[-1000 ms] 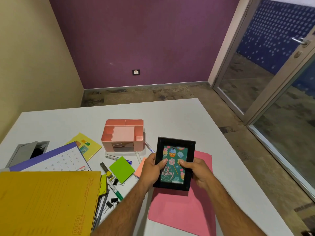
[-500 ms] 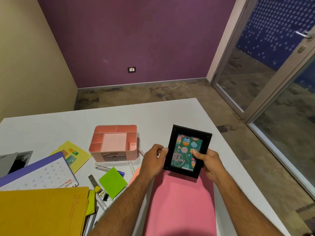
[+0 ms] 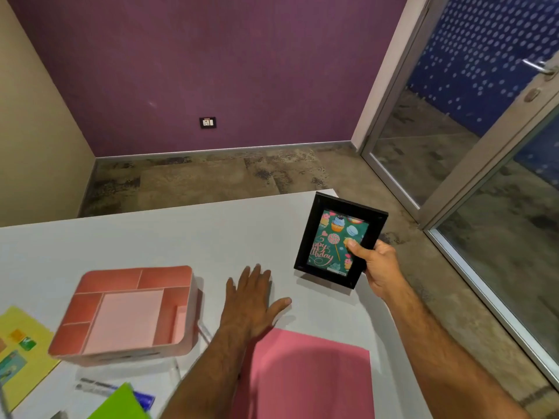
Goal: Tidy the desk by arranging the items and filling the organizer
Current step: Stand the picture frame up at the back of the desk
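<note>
A black picture frame [image 3: 326, 237] with a green birthday card inside stands tilted near the far right corner of the white desk [image 3: 151, 237]. My right hand [image 3: 375, 264] grips its lower right edge, thumb on the glass. My left hand [image 3: 251, 300] lies flat on the desk, palm down, fingers spread, holding nothing. It sits between the frame and the pink desk organizer [image 3: 127, 313], whose compartments look empty.
A pink folder [image 3: 308, 379] lies on the desk under my forearms. A yellow booklet [image 3: 21, 352] sits at the left edge. A marker [image 3: 96, 387] and a green sticky pad [image 3: 121, 403] lie in front of the organizer. The desk's right edge drops to the floor by a glass door.
My left hand let go of the frame and came down flat on the desk. My right hand carried the frame farther right and away from me. The view swung forward.
</note>
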{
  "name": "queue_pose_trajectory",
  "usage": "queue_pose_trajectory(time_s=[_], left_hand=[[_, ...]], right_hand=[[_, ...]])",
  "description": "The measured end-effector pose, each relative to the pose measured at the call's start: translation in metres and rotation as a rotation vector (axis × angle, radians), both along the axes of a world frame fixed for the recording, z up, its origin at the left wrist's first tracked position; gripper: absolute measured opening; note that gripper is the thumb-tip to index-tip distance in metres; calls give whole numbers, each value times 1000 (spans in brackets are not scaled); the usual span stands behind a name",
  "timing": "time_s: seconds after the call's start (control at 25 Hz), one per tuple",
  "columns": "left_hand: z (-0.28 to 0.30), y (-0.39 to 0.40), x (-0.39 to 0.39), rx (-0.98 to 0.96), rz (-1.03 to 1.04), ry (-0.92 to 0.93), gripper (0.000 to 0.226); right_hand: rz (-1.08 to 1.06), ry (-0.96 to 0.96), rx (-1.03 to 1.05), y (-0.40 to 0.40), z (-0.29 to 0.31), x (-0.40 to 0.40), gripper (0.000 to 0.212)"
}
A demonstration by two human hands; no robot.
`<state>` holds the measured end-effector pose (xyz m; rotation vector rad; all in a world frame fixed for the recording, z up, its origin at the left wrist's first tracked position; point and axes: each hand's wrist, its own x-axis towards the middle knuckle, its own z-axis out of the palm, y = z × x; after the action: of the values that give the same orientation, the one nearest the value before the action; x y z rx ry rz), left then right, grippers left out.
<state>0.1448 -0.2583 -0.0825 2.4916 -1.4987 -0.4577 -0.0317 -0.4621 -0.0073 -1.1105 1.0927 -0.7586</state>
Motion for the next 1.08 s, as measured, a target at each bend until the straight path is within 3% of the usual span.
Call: queue_pose_trajectory(time_s=[0.4,0.6,1.08], left_hand=[[-75,-31,24,52,-101,-135,103],[-85,-37,28,-19,-96,-220,105],[-79,-33,26,0,-83,-235,100]], right_hand=[[-36,20,-7,-110,-42,59,15],[-10,53,-7,-138,-53,76,26],[33,97,-27,-173,-58,75,25]])
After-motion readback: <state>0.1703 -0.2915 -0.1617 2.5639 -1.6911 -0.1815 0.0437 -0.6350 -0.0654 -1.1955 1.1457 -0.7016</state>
